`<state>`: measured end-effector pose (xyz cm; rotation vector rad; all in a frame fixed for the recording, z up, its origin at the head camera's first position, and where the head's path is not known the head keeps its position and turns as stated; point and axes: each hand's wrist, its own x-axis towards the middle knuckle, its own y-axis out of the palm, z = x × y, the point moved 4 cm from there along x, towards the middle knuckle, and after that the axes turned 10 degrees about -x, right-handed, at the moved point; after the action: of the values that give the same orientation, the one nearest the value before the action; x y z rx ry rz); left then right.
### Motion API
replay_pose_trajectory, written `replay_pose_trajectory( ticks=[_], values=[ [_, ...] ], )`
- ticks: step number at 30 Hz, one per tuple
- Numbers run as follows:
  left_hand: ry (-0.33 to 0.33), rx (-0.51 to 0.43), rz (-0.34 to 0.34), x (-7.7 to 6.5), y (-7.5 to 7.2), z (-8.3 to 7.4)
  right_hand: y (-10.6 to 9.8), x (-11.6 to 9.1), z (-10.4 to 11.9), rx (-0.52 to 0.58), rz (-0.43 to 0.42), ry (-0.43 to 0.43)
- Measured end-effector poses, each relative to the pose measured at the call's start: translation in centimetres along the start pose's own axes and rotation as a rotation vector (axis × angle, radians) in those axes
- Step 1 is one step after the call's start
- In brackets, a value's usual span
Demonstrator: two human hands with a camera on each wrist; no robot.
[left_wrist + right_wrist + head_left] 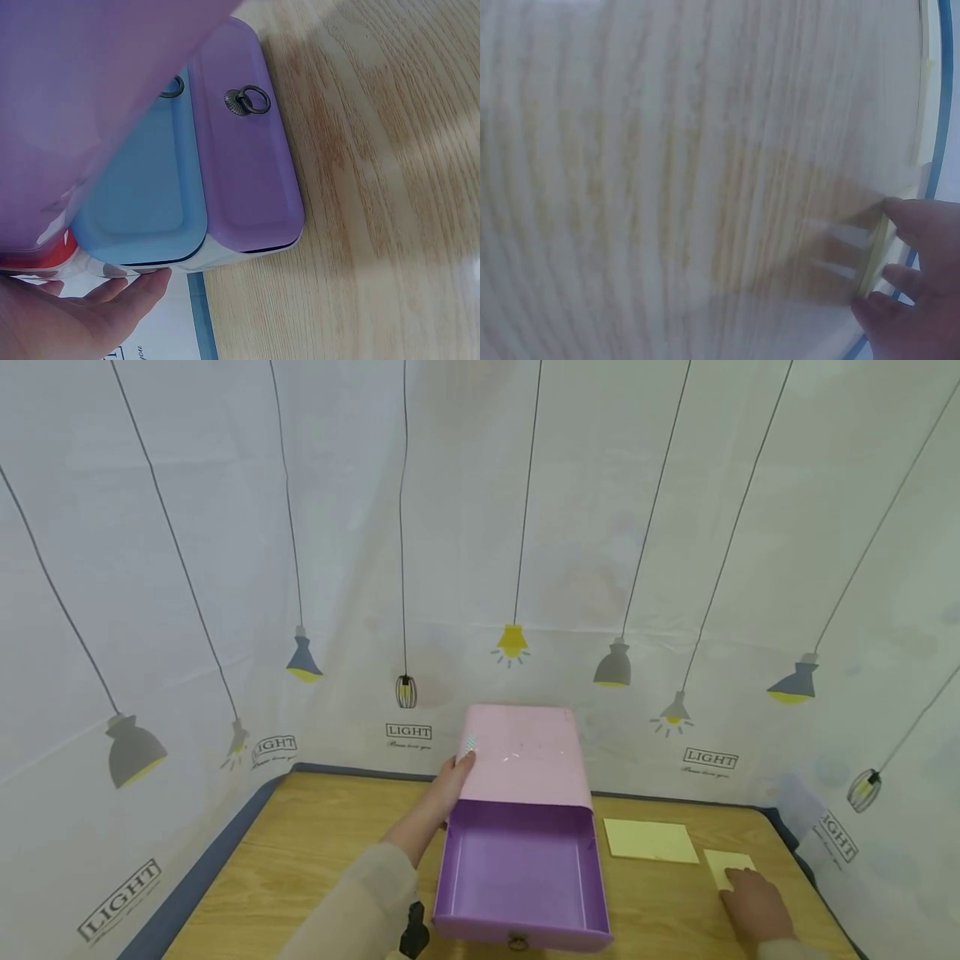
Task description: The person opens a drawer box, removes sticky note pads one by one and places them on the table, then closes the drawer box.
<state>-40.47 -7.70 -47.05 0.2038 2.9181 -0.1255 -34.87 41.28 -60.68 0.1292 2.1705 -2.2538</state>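
Note:
A small chest of drawers with a pink top [521,756] stands on the table, its purple top drawer [517,868] pulled out toward me. Below it, the left wrist view shows a blue drawer [146,187] and another purple drawer [244,150], both closed, with ring pulls. My left hand [453,781] rests against the chest's left side, fingers fairly straight, thumb near the top edge. My right hand [757,906] holds a small pale yellow sticky-note pad [723,862] at the table's right, thumb and fingers at its edges. A larger yellow pad [651,841] lies between the chest and that hand.
The wooden table [322,835] ends at a dark blue border [217,860]. Behind it hangs a pale wall cloth [465,527] printed with lamps. A dark object [414,931], partly hidden, shows beside the left sleeve [360,897].

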Motion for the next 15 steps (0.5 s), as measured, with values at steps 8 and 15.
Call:
replay_pose_trajectory(
  ticks=[8, 15],
  values=[
    [0.021, 0.023, -0.034, 0.3, -0.1, 0.0, -1.0, 0.3, 0.2, 0.056, -0.095, -0.029],
    [0.000, 0.009, -0.029, 0.3, -0.1, 0.4, -0.4, 1.0, 0.3, 0.019, -0.147, -0.082]
  ],
)
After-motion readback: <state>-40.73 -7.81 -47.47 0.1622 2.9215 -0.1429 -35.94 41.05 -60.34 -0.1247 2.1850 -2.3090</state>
